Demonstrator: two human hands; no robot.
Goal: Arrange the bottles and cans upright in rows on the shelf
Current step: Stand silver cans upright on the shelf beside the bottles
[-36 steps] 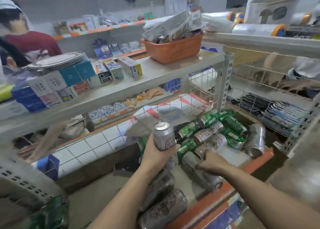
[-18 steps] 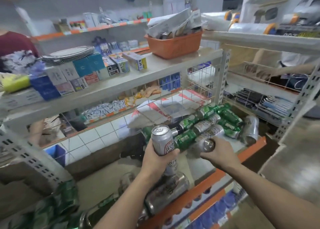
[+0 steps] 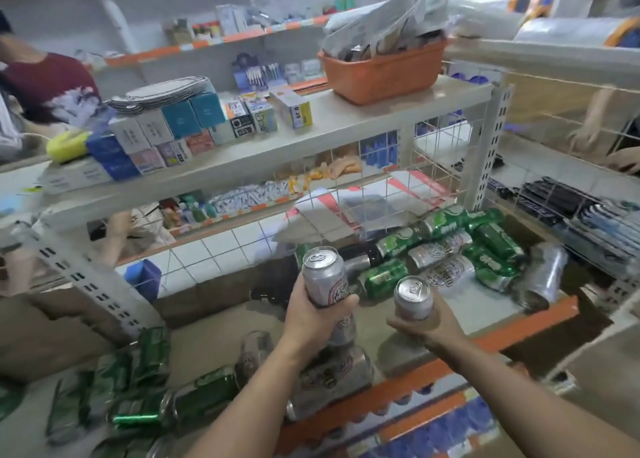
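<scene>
My left hand grips a tall silver can upright above the shelf with the orange front edge. My right hand holds a second silver can upright, just right of the first and a little lower. Behind them a heap of green and silver cans lies on its side at the back right of the shelf, with a dark bottle among them. More green cans and silver cans lie flat at the left front, partly hidden by my left arm.
A wire grid backs the shelf and a perforated post stands at its right. The shelf above carries small boxes and an orange basket. Other people stand at the far left and far right.
My right hand has lifted a silver can out of the heap and turned it upright beside the can in my left hand. The view has swung slightly to the left.
</scene>
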